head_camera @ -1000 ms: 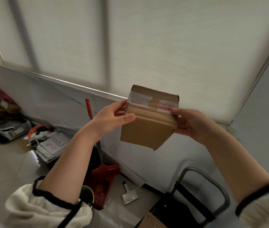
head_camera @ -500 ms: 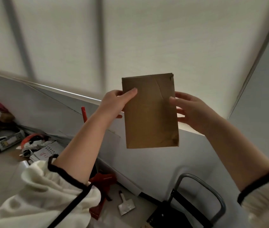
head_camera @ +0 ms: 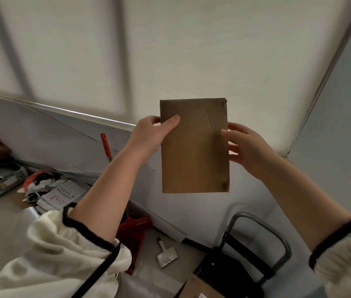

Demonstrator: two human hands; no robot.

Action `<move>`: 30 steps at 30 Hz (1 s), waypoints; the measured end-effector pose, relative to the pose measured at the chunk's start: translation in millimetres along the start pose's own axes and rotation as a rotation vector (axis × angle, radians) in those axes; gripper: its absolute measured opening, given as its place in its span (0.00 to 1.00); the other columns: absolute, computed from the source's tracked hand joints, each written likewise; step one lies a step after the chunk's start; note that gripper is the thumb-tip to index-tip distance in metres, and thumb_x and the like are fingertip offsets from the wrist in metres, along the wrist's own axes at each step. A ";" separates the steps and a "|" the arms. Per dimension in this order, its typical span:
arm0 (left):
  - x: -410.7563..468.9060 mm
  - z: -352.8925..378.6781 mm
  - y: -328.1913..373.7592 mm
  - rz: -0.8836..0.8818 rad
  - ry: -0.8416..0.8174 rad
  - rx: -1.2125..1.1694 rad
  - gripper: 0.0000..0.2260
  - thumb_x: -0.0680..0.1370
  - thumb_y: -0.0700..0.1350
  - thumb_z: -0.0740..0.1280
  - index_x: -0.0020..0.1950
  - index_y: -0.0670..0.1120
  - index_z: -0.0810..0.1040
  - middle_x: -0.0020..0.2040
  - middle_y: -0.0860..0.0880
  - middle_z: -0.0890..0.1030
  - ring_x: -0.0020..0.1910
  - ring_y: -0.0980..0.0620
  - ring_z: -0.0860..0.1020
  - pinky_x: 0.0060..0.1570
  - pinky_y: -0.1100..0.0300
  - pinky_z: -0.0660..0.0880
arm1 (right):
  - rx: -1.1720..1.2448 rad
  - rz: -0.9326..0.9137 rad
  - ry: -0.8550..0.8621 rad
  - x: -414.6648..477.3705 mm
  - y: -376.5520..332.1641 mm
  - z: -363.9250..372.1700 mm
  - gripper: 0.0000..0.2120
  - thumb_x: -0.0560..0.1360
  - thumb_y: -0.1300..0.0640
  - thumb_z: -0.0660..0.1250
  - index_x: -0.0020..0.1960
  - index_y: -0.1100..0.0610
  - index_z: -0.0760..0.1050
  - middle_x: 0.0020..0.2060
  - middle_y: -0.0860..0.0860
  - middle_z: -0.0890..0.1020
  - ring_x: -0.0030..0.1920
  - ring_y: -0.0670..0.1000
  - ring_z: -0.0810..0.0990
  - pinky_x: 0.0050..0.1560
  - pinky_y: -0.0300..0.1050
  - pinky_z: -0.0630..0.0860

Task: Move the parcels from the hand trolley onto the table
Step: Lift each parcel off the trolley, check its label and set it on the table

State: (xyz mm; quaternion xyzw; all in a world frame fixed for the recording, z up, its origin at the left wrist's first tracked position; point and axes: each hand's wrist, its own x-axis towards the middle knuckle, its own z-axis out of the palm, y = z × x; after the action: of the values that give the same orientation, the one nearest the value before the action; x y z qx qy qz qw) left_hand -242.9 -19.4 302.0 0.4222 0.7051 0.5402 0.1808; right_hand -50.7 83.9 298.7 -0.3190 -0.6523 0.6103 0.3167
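A small brown cardboard parcel [head_camera: 193,147] is held up at chest height in front of the white blind, its plain flat face toward me. My left hand [head_camera: 151,134] grips its left edge with the thumb across the front. My right hand [head_camera: 243,145] grips its right edge, thumb on the front. Below at the right stands the hand trolley [head_camera: 256,250] with its grey handle loop and black deck. The corner of another cardboard parcel [head_camera: 200,287] lies on it at the bottom edge. No table shows.
A red dustpan [head_camera: 133,233] with its red-handled stick [head_camera: 105,147] leans on the white wall. A metal scraper [head_camera: 167,254] lies on the floor. Papers and clutter [head_camera: 56,192] and a grey scale [head_camera: 0,179] sit at the left.
The parcel has been turned from showing its taped, labelled top to showing its plain flat face. Both hands kept hold of it and it has stayed upright since half a second ago.
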 end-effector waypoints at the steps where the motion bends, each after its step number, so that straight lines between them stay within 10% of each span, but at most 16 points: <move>1: -1.9 1.1 -0.7 0.094 0.029 -0.021 0.22 0.74 0.61 0.66 0.62 0.49 0.75 0.49 0.57 0.80 0.43 0.66 0.79 0.38 0.68 0.76 | 0.057 -0.046 0.021 -1.2 -0.2 -2.2 0.14 0.77 0.53 0.63 0.62 0.53 0.74 0.50 0.47 0.82 0.52 0.50 0.80 0.54 0.49 0.77; 7: -34.5 16.7 -31.6 0.197 -0.128 -0.657 0.23 0.63 0.72 0.66 0.44 0.56 0.82 0.56 0.50 0.82 0.59 0.48 0.78 0.55 0.51 0.75 | 0.354 -0.115 0.060 -29.8 23.0 -34.1 0.23 0.76 0.39 0.53 0.48 0.50 0.83 0.44 0.48 0.84 0.48 0.48 0.83 0.48 0.46 0.79; 14: -89.1 85.6 -81.3 -0.083 -0.271 -0.508 0.30 0.65 0.61 0.73 0.64 0.52 0.73 0.52 0.51 0.82 0.52 0.53 0.80 0.43 0.62 0.78 | -0.048 0.005 0.117 -106.0 91.1 -56.4 0.25 0.63 0.44 0.71 0.60 0.44 0.74 0.51 0.43 0.84 0.52 0.43 0.81 0.44 0.35 0.78; 21: -140.2 161.5 -51.3 0.066 -0.510 -0.496 0.25 0.67 0.48 0.73 0.64 0.53 0.74 0.56 0.54 0.81 0.56 0.56 0.79 0.45 0.65 0.78 | -0.204 0.033 0.326 -215.7 115.8 -119.2 0.21 0.73 0.64 0.68 0.58 0.41 0.73 0.50 0.36 0.82 0.53 0.39 0.80 0.48 0.32 0.77; 30: -325.7 312.4 57.7 0.131 -0.942 -0.582 0.24 0.69 0.54 0.74 0.64 0.53 0.75 0.58 0.50 0.80 0.57 0.54 0.79 0.47 0.64 0.77 | -0.355 0.044 0.748 -486.0 84.8 -214.2 0.21 0.73 0.58 0.68 0.57 0.35 0.69 0.51 0.29 0.79 0.53 0.31 0.76 0.45 0.28 0.75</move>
State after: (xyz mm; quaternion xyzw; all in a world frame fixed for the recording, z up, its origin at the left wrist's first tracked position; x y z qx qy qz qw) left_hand 190.7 -83.2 179.6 0.5936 0.3424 0.4756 0.5515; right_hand 413.4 -174.6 214.2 -0.5822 -0.5804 0.3373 0.4587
